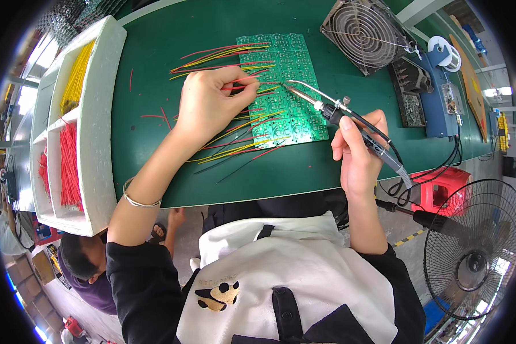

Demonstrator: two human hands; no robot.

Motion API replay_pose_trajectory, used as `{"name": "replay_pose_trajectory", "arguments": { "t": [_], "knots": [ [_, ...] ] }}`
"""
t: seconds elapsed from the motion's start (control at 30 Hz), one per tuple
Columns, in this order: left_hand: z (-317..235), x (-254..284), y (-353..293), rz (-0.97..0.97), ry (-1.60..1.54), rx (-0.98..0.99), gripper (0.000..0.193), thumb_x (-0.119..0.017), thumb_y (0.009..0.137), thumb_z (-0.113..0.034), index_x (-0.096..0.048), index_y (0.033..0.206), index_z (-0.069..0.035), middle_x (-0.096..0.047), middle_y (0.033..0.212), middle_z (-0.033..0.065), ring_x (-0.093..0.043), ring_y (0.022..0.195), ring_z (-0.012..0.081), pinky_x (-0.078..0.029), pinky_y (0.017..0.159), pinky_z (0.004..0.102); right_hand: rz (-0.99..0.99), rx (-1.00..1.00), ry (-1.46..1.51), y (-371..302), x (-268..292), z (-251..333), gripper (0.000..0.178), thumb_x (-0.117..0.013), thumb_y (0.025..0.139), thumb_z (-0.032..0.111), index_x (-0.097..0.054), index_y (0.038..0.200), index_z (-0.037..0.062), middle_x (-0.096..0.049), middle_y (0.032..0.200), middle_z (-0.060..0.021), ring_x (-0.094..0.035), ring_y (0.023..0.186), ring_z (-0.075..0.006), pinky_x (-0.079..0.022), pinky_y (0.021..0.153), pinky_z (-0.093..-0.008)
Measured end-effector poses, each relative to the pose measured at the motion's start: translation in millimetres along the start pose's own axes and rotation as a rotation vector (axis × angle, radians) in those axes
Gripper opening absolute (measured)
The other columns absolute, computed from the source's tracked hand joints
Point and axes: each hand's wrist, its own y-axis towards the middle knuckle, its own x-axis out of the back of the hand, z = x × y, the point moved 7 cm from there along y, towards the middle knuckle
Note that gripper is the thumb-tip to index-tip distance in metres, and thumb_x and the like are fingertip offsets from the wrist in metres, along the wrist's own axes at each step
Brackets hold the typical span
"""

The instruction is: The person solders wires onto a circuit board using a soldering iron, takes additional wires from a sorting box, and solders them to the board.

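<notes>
A green circuit board panel [304, 123] lies on the green table, with red, yellow and black wires [218, 54] sticking out from its left side. Over the panel's left edge, my left hand [215, 97] pinches a red wire [269, 83] between thumb and fingers. My right hand [361, 149] grips a soldering iron [350, 123] with a thin metal solder feed tube [315, 89] fixed alongside. Its tip and the tube's end meet close to the red wire's end on the board. Whether the tip touches the wire I cannot tell.
A white divided box [97, 132] of yellow and red wires stands at the left. A metal-grilled fan [364, 34] and a blue soldering station [438, 92] sit at the right. Beyond the table are a standing fan [473, 258], a red stool [441, 189] and another person [86, 269].
</notes>
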Motion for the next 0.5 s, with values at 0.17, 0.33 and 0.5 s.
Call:
{"name": "replay_pose_trajectory", "arguments": {
  "t": [0.17,0.33,0.5],
  "knots": [
    [-1.3,-0.7,-0.9,-0.004,0.006,-0.011,0.009,-0.070,0.074,-0.012,-0.068,0.076,-0.003,-0.032,0.048,-0.0046,-0.025,0.047,0.0029,-0.022,0.043,0.0224,0.001,0.002,-0.001,0.4,-0.4,-0.5,0.023,-0.063,0.084,0.006,-0.040,0.082,0.0037,-0.057,0.060,-0.0101,-0.049,0.043,-0.0098,-0.039,0.040,-0.0200],
    [-4.2,0.0,-2.6,-0.023,0.074,-0.087,0.008,-0.070,0.073,-0.011,-0.069,0.076,-0.004,-0.040,0.047,-0.0030,-0.027,0.045,0.0034,-0.024,0.041,0.0220,0.004,0.004,0.000,0.5,-0.9,-0.9,0.023,-0.062,0.084,0.005,-0.040,0.082,0.0038,-0.056,0.060,-0.0102,-0.049,0.043,-0.0101,-0.039,0.041,-0.0206],
    [-5.8,2.2,-2.6,-0.037,0.125,-0.085,0.006,-0.069,0.069,-0.017,-0.068,0.070,-0.011,-0.050,0.048,0.0030,-0.046,0.040,0.0144,-0.036,0.041,0.0275,-0.006,0.010,0.001,0.1,0.4,0.3,0.023,-0.063,0.083,0.006,-0.040,0.081,0.0040,-0.056,0.059,-0.0103,-0.049,0.043,-0.0107,-0.039,0.041,-0.0213]
  ]
}}
